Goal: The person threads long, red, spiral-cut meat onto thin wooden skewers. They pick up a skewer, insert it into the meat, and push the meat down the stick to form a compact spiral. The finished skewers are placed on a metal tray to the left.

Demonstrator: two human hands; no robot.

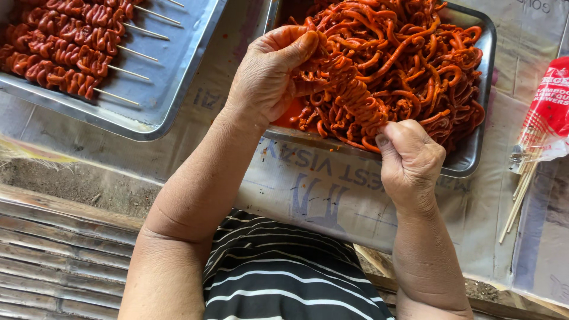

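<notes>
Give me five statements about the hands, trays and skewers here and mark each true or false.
1. Both hands, the left hand and the right hand, grip one skewer of folded red meat. True.
2. The tray of loose red strips is plastic and blue. False: it is shiny metal.
3. Finished skewers lie in a second metal tray at upper left. True.
4. The bag of bamboo skewers lies at the left edge. False: it lies at the right edge.
5. The person wears a plain white shirt. False: the shirt is black with white stripes.
</notes>
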